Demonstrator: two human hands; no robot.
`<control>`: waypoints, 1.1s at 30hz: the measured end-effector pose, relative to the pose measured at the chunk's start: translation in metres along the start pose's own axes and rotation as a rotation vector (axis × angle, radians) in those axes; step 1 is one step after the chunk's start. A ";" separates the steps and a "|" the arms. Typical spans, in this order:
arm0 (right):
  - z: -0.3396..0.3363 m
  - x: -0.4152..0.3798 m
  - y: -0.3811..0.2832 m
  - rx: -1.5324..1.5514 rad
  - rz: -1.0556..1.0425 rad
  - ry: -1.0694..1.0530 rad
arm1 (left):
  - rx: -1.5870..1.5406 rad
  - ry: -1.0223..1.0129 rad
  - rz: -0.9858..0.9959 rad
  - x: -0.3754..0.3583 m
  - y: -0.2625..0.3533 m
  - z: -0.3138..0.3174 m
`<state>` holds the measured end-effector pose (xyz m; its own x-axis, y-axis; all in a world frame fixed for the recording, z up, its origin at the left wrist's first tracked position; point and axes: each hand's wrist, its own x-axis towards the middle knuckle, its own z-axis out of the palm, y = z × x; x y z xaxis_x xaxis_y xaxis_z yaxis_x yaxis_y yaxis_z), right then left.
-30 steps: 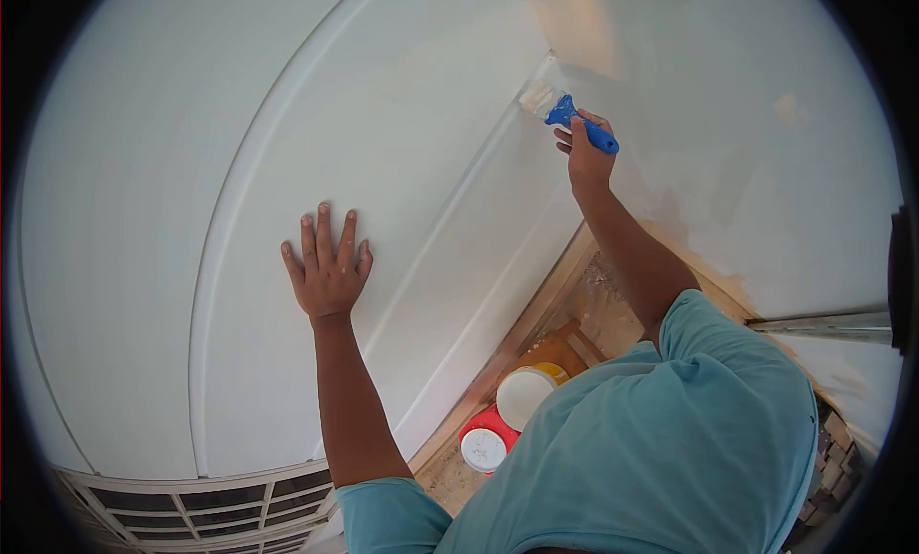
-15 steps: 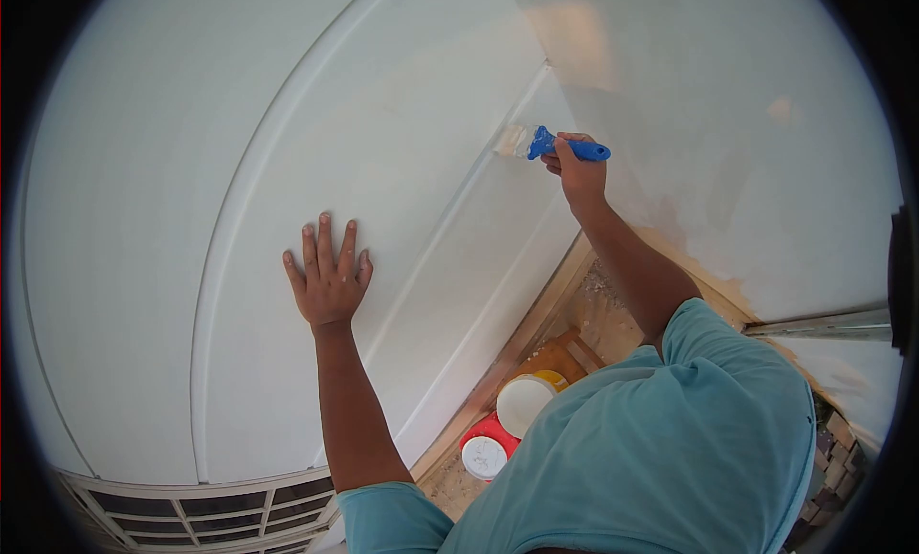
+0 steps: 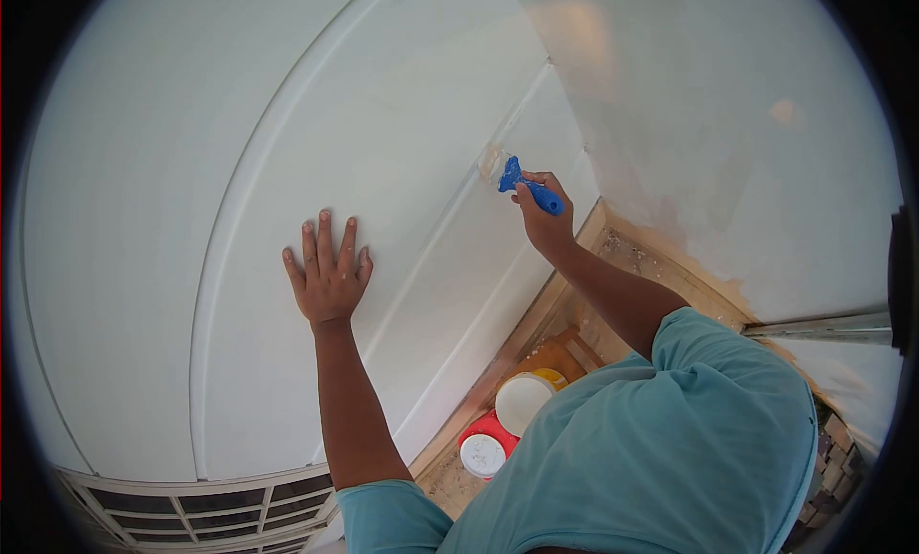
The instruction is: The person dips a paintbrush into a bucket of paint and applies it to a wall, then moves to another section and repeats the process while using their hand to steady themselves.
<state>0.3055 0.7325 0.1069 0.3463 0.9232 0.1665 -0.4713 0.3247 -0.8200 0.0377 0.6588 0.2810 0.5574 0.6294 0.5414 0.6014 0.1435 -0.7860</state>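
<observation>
My right hand (image 3: pixel 548 212) grips the blue handle of a paintbrush (image 3: pixel 512 173). Its pale bristles touch the white panelled wall (image 3: pixel 402 114) along a raised ridge (image 3: pixel 455 205). White paint is smeared over the brush's blue collar. To the left, my left hand (image 3: pixel 328 277) lies flat on the same wall with its fingers spread, holding nothing. Small white specks show on its fingers.
A red container with a white lid (image 3: pixel 482 454) and a yellow one with a white lid (image 3: pixel 524 404) stand below, near a wooden stool (image 3: pixel 557 356). A side wall (image 3: pixel 756 171) meets the panels at right. A gridded window (image 3: pixel 220 511) is at lower left.
My right hand has moved down and left with the paintbrush, following the ridge, and the brush has tilted. My left hand has stayed in place.
</observation>
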 end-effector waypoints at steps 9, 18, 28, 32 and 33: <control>0.025 -0.104 -0.014 -0.165 0.009 -0.747 | 0.012 -0.006 0.007 0.000 0.000 -0.001; 0.010 -0.016 -0.008 -0.103 0.277 -0.744 | 0.002 0.005 0.013 0.000 -0.001 -0.003; -0.076 0.159 -0.048 -0.253 0.114 -0.387 | -0.015 -0.016 0.001 0.001 0.000 -0.003; -0.098 0.177 -0.057 -0.296 -0.004 -0.109 | -0.019 -0.013 0.006 0.002 0.000 -0.005; -0.106 0.175 -0.053 -0.206 0.004 -0.052 | -0.013 -0.005 0.010 0.002 0.000 -0.004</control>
<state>0.4773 0.8555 0.1213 0.3001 0.9355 0.1867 -0.2950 0.2771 -0.9144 0.0414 0.6567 0.2831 0.5608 0.6347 0.5316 0.6031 0.1268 -0.7875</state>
